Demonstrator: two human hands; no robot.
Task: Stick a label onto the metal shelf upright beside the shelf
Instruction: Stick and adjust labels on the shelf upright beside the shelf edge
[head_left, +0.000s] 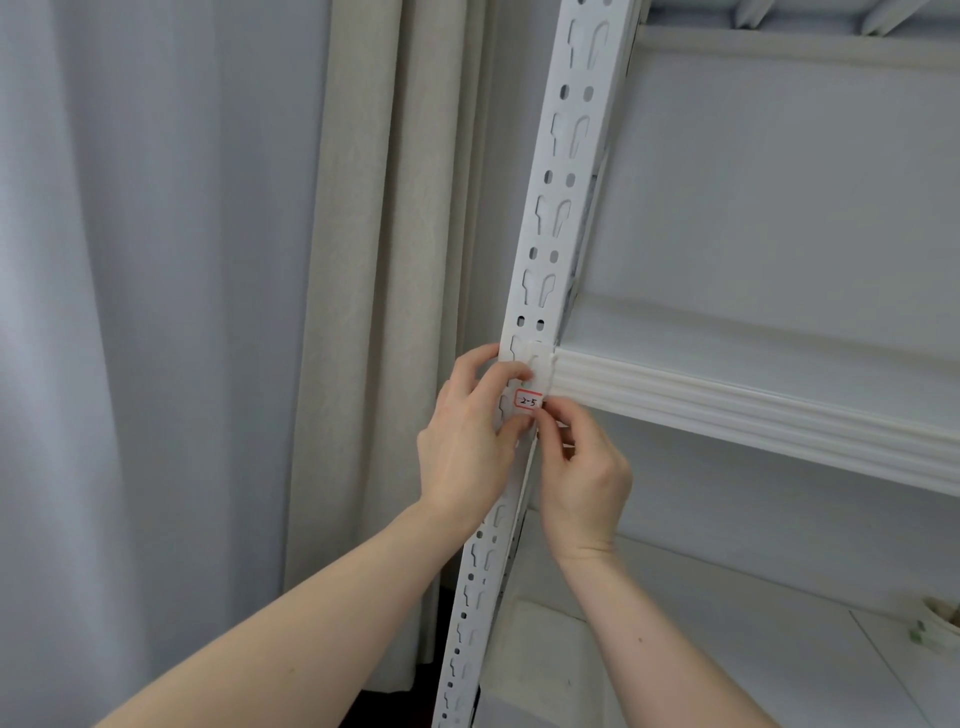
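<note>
A white perforated metal upright (558, 218) runs from top right down to the bottom centre. On it, level with the front rail of a white shelf (727, 410), sits a small white label (529, 401) with a red border and "2-5" written on it. My left hand (470, 441) wraps the upright from the left, thumb and forefinger at the label's left edge. My right hand (579, 473) comes from below right, its thumb and forefinger pinching the label's lower right corner. How much of the label touches the metal is hidden.
Beige and grey curtains (363, 312) hang just left of the upright. A lower shelf board (727, 649) lies below my right arm, with a pale roll of tape (940, 623) at its far right edge. Another shelf rail crosses the top right.
</note>
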